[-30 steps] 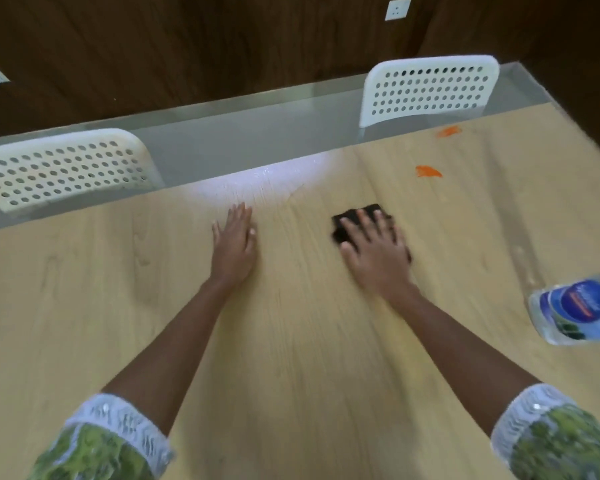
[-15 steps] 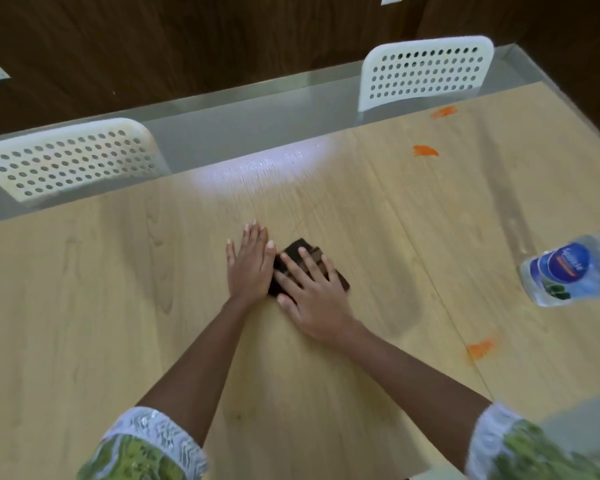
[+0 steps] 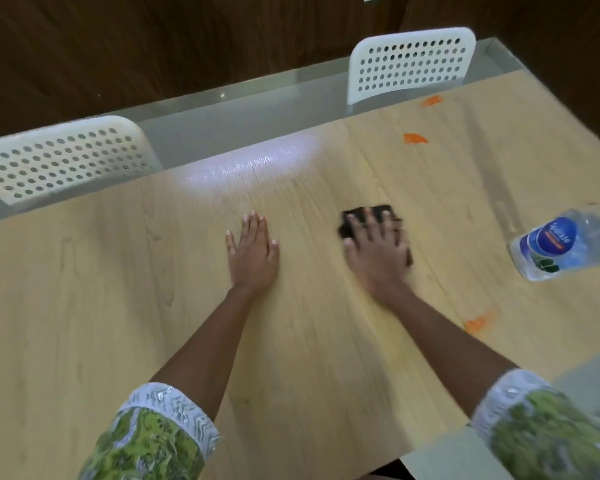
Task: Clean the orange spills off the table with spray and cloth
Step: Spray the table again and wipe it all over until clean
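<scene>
Orange spills on our pale wooden table (image 3: 84, 306): two smears (image 3: 415, 138) beyond our right hand (image 3: 378, 252), one (image 3: 478, 322) beside that forearm. Dark folded cloth (image 3: 368, 213): under our right hand's flat, spread fingers. Left hand (image 3: 253, 252): flat, fingers straight, holding nothing. Clear plastic bottle (image 3: 565, 247): lying right of our right hand.

One legible text was recorded: the word "Sparkle", printed in white script on the blue label of the clear plastic bottle (image 3: 565, 245). Smaller print on that label was too blurred to read.
</scene>
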